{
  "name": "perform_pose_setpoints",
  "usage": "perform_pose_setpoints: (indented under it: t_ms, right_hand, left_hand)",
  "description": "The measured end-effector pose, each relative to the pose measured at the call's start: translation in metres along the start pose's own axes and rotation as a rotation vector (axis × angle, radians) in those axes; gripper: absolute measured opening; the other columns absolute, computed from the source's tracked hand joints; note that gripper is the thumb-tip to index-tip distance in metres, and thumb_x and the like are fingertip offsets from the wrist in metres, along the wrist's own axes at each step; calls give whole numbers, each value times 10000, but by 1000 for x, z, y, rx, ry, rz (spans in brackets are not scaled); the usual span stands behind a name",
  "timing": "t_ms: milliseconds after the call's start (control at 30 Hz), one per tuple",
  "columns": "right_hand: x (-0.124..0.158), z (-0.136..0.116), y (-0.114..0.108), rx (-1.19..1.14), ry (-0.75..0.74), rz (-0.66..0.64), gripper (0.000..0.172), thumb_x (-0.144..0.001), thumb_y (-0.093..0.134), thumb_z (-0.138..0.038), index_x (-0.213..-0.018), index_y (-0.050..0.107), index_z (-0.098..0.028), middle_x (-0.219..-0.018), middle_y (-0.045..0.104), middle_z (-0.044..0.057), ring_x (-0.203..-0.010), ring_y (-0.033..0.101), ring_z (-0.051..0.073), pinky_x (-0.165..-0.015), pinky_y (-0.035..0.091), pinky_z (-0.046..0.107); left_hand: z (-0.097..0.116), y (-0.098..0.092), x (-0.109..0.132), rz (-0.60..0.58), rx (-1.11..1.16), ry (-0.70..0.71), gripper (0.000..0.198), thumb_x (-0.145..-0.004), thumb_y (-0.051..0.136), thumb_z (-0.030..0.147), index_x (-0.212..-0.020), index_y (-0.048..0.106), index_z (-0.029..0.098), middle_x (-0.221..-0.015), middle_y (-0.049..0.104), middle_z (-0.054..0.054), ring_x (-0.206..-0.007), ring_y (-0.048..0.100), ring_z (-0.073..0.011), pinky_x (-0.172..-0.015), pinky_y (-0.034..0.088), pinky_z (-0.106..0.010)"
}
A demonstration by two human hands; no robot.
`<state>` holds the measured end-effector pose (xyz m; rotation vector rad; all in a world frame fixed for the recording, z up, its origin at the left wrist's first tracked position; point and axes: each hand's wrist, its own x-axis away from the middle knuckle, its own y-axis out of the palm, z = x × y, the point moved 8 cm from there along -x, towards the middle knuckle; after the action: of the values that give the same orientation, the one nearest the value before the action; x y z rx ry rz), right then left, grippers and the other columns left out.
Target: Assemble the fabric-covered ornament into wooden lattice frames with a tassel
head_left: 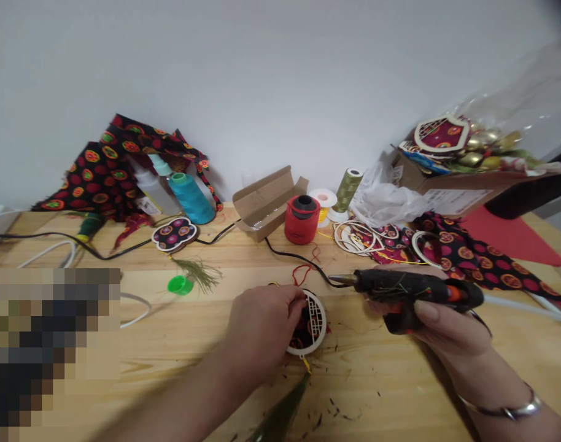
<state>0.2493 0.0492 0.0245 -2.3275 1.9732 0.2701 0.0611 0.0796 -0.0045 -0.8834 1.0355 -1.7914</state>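
Observation:
A round ornament (320, 339) with a pale lattice rim and dark patterned cloth inside lies on the wooden table. My left hand (262, 331) covers its left part, thumb and fingers pinched together on it; what lies beneath the fingertips is hidden. From the ornament's lower edge a yellow loop leads to a green tassel (287, 408). To the right, my right hand (446, 325) is wrapped around a black hot glue gun (395, 285), held above the table with its metal nozzle pointing left. A white glue stick (515, 306) extends from the gun's back.
Behind the hands stand a red thread spool (302, 224), an open cardboard box (266, 205) and a teal thread cone (191, 199). A flower-shaped ornament (174, 234) and green cap (180, 284) lie left. Patterned cloth (496, 261) and a filled carton (446, 184) sit right. A black cord (290, 255) crosses the table.

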Motion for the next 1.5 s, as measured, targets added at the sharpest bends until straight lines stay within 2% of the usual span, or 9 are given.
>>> perform_pose_setpoints:
  t_ms: [233, 467, 733, 900, 1000, 1200, 1367, 1500]
  right_hand:
    - [0, 0, -3, 23, -11, -35, 317, -719, 683, -497, -715, 726, -182, -666, 660, 70, -604, 608, 216, -512, 496, 319]
    - [-3, -7, 1, 71, -20, -75, 317, -732, 675, -505, -696, 715, -193, -662, 642, 56, -582, 576, 192, -537, 506, 331]
    - [-4, -8, 4, 81, -9, -85, 323, -733, 674, -517, -667, 695, -201, -651, 629, 57, -596, 573, 206, -533, 500, 342]
    - [-5, -10, 4, 82, -6, -26, 349, -700, 696, -543, -624, 677, -203, -615, 625, 54, -590, 590, 217, -508, 489, 329]
    - [-7, -13, 7, 102, -16, -63, 346, -707, 693, -542, -620, 680, -208, -615, 629, 54, -582, 597, 215, -496, 493, 324]
    - [-8, -17, 8, 135, -52, -110, 330, -753, 661, -517, -647, 691, -206, -637, 648, 64, -594, 622, 223, -506, 506, 335]
    - [-8, -17, 10, 144, -62, -118, 326, -755, 662, -520, -657, 694, -211, -637, 639, 63, -626, 633, 233, -552, 530, 354]
    - [-7, -17, 11, 151, -76, -132, 310, -771, 651, -507, -669, 700, -219, -651, 647, 64, -631, 640, 233, -553, 536, 357]
  left_hand:
    - [5, 3, -6, -63, -30, 4, 263, -852, 480, 286, -889, 740, 298, -838, 772, -2, -747, 686, -218, -623, 440, -303]
    - [7, 5, -7, -88, -79, -9, 274, -863, 464, 295, -884, 737, 296, -833, 769, -9, -747, 682, -215, -615, 421, -296]
    - [9, 5, -4, -52, -122, 52, 280, -878, 451, 279, -889, 730, 299, -821, 767, -13, -721, 682, -217, -591, 407, -290]
    - [11, 5, -6, -52, -156, 45, 294, -889, 437, 283, -889, 731, 283, -817, 768, -26, -726, 683, -204, -597, 413, -281]
    - [11, 3, -5, -56, -128, 43, 291, -886, 441, 283, -840, 728, 270, -797, 764, -26, -700, 676, -199, -586, 411, -281]
    - [-4, -9, 8, -4, -62, -4, 275, -880, 460, 306, -892, 734, 284, -822, 769, -13, -741, 686, -218, -637, 439, -313]
    - [-18, 1, 26, -14, -66, -5, 269, -880, 474, 303, -923, 739, 320, -862, 777, 11, -760, 703, -217, -652, 471, -315]
    - [-17, 7, 34, 55, -119, 45, 271, -887, 474, 288, -957, 734, 315, -867, 779, 8, -727, 712, -209, -630, 486, -305]
